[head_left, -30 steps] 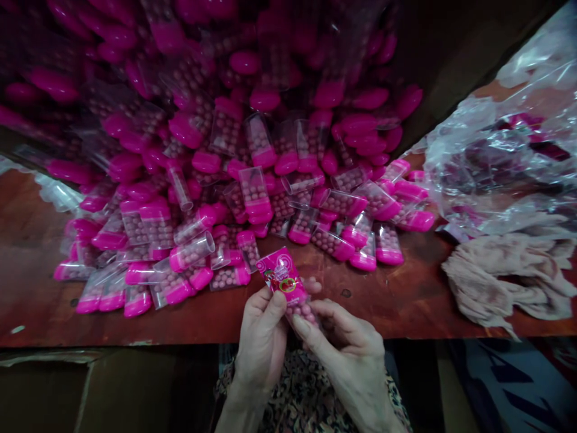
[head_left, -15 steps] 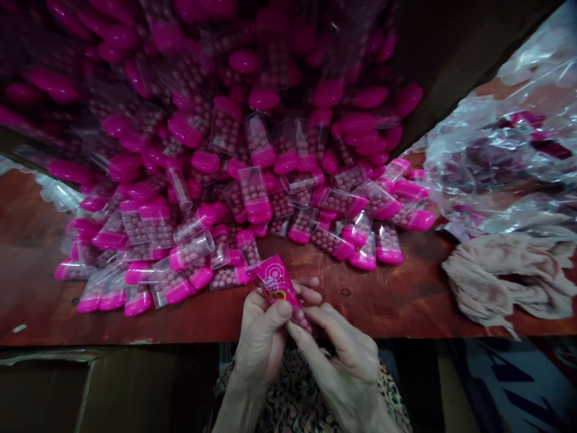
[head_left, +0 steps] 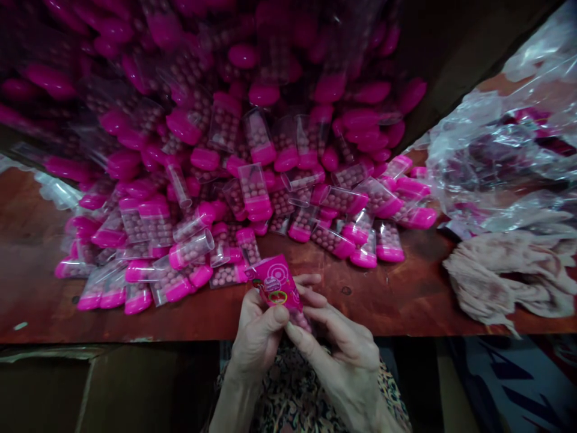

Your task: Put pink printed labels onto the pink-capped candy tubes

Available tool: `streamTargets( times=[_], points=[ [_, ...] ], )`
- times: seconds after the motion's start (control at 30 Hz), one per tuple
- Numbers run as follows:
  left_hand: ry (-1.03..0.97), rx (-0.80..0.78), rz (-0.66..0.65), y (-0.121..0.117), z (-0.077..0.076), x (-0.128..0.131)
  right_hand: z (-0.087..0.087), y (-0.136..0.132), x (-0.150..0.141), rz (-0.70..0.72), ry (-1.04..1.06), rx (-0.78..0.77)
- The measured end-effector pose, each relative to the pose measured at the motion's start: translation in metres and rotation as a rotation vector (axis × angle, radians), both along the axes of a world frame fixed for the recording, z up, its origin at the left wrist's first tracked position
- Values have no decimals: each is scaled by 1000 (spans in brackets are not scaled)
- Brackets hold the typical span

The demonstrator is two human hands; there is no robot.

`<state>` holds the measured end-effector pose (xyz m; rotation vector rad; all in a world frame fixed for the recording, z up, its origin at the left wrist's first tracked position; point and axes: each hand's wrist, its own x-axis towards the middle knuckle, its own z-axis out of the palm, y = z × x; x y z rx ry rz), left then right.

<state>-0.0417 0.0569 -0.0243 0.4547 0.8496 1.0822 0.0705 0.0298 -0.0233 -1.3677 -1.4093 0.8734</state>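
One pack [head_left: 301, 321] is over the table [head_left: 396, 300], our left hand [head_left: 259, 340] pinching its wrap [head_left: 276, 282], our right hand [head_left: 347, 346] its beaded end; we judge the wrap partly on, the heaped tubes [head_left: 255, 186] beyond unwrapped.

Pkt [head_left: 273, 278] btm part. hidden

Dim light over a reddish-brown tabletop [head_left: 383, 307], a brown cardboard box [head_left: 128, 391] below its near edge
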Motion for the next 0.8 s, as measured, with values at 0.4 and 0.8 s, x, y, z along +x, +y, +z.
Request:
streamTargets(
  times=[0.4,0.8],
  points=[
    [-2,-13,-67,1,1,8,3,-2,1,-115,77,-60],
    [-48,-27,21,-9,4,23,-7,-7,-2,-261,99,-116]
  ],
)
